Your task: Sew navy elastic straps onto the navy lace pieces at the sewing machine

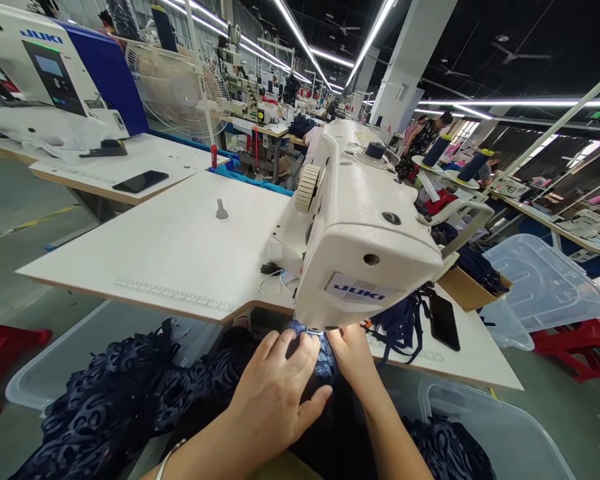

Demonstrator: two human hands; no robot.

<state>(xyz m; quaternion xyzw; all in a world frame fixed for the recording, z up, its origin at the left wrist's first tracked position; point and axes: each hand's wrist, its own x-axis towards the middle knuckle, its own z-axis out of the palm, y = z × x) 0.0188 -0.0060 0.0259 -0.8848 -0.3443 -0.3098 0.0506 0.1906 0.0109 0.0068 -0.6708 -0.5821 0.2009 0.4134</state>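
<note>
A white JUKI sewing machine (365, 227) stands in front of me, its head hiding the needle area. Under its near end lies a blue, textured fabric piece (325, 363). My left hand (277, 377) is bent over the left side of this piece, fingertips pressing on it close to the machine and thumb apart. From the right, my right hand (353, 350) pinches the edge of the same piece; its fingertips are partly hidden under the machine head. Navy fabric straps (403, 327) lie on the table just right of my right hand.
The white table (180, 233) carries a small grey metal piece (221, 209) and a phone (444, 320). Clear plastic bins with navy fabric pieces (105, 393) flank my lap. Left stands another JUKI machine (95, 73) with a fan (180, 90) behind; a cardboard box (473, 287) is right.
</note>
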